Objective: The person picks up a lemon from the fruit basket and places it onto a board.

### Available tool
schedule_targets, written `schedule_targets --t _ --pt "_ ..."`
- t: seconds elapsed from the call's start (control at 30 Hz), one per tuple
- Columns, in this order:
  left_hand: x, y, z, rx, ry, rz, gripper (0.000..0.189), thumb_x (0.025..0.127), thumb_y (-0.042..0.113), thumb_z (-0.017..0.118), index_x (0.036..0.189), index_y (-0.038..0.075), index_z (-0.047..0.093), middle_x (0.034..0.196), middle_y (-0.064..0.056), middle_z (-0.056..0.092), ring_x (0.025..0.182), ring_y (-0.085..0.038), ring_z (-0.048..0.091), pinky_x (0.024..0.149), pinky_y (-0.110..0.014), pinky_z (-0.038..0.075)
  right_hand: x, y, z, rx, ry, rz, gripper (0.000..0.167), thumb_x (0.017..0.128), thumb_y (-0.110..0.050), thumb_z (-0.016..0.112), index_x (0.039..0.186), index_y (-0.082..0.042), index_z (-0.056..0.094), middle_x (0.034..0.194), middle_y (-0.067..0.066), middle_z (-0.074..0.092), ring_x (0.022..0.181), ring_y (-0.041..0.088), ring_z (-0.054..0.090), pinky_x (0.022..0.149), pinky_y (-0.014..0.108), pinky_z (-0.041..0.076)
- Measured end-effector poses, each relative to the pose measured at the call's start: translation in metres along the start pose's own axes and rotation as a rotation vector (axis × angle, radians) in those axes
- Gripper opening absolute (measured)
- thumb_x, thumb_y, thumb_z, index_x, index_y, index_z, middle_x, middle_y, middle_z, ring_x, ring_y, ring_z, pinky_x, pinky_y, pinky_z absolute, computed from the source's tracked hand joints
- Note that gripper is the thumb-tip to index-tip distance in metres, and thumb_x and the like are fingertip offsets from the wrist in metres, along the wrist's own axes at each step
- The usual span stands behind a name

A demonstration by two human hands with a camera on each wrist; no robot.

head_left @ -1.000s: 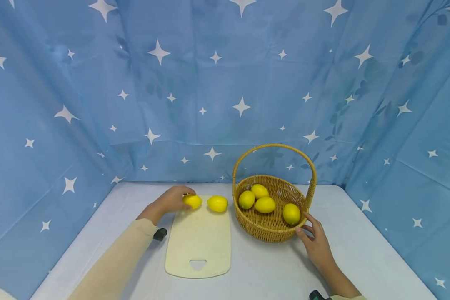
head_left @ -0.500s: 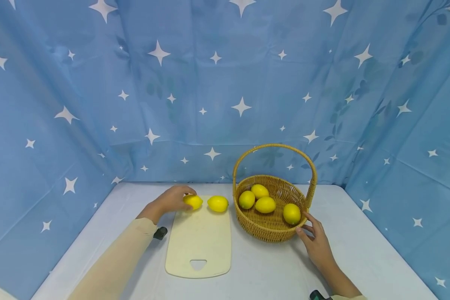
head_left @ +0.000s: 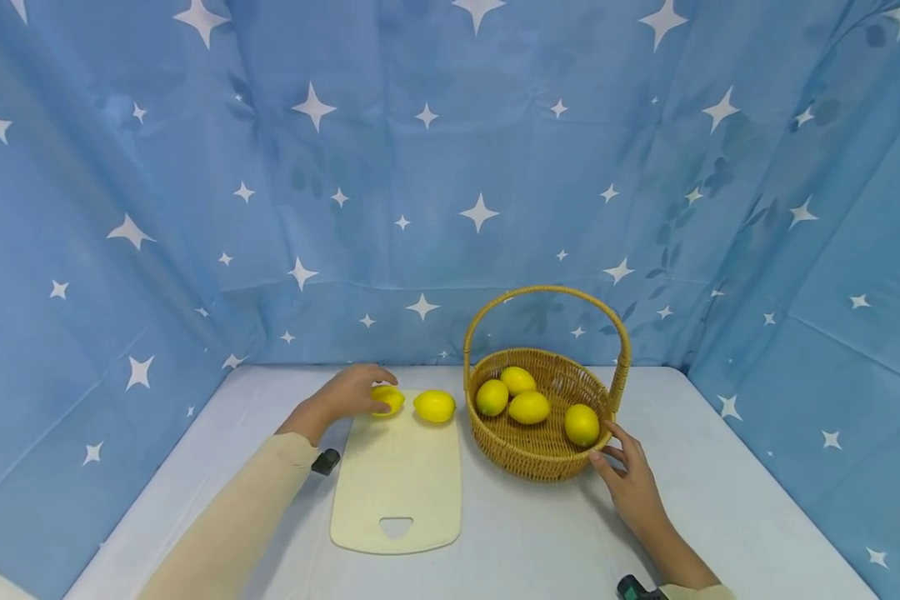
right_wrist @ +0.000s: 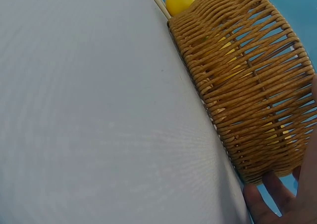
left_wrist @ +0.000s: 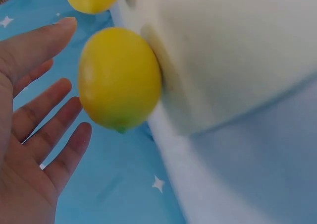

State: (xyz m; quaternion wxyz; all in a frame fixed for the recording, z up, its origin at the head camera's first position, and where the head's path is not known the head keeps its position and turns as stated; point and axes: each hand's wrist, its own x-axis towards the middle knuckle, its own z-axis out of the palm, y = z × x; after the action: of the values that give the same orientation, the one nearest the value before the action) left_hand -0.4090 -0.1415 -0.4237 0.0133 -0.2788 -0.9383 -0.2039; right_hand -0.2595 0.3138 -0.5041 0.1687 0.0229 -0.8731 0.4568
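"Status of the left hand (head_left: 345, 396), please?"

"Released. Its fingers (left_wrist: 69, 157) are spread around the first lemon (head_left: 392, 400), with a visible gap between thumb and fruit. That lemon lies at the far left corner of the cutting board (head_left: 397, 479)."

"And the right hand (head_left: 637, 492)?"

"Relaxed fingers, laid against the near right side of the wicker basket (head_left: 532, 468) and touching it at the rim."

"List surroundings and obstructions."

"From where I stand, the second lemon (head_left: 435, 406) occupies the far right part of the board, between the first lemon and the basket. The basket wall rises to the right of it. Four further lemons (head_left: 529, 408) lie inside: three grouped at the left, one apart at the right, near the right hand. An arched handle (head_left: 543, 288) spans the opening. Board and basket rest near each other on the white surface (head_left: 540, 542); the board's cut-out (head_left: 397, 527) faces the person. A blue curtain (head_left: 420, 167) encloses the back and both sides."

"Markings?"

"White stars and leaf sprays are printed on the curtain. The left wrist device (head_left: 326, 462) is dark. The right wrist device (head_left: 636, 589) bears a green patch, too small to read."
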Motion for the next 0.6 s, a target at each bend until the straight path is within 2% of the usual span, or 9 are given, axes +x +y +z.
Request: schedule_targets --t 0.17,0.43,0.6 --pt "-0.002 0.015 0.004 -0.013 0.02 0.072 0.043 0.081 0.027 0.08 0.121 0.019 0.068 0.126 0.001 0.062 0.12 -0.025 0.053 0.102 -0.046 0.041 0.0 0.001 0.0 -0.002 0.004 -0.012 0.064 0.1 -0.034 0.055 0.153 -0.013 0.027 0.148 0.021 0.028 0.122 0.041 0.047 0.092 0.06 0.045" --pt "-0.004 0.052 0.008 0.008 0.032 0.253 0.044 0.083 0.027 0.078 0.123 0.012 0.068 0.122 0.001 0.063 0.118 -0.022 0.055 0.101 -0.043 0.041 0.0 0.003 0.001 0.007 0.003 -0.002 0.064 0.1 -0.036 0.056 0.153 -0.015 0.027 0.149 0.02 0.027 0.122 0.04 0.047 0.093 0.059 0.045" --pt "-0.003 0.078 0.01 0.016 0.011 0.328 0.038 0.087 0.03 0.074 0.121 0.017 0.069 0.12 0.006 0.064 0.115 -0.016 0.056 0.1 -0.039 0.043 0.0 0.004 0.001 0.002 0.004 -0.003 0.065 0.099 -0.038 0.056 0.153 -0.016 0.027 0.149 0.02 0.028 0.122 0.04 0.048 0.093 0.059 0.045"
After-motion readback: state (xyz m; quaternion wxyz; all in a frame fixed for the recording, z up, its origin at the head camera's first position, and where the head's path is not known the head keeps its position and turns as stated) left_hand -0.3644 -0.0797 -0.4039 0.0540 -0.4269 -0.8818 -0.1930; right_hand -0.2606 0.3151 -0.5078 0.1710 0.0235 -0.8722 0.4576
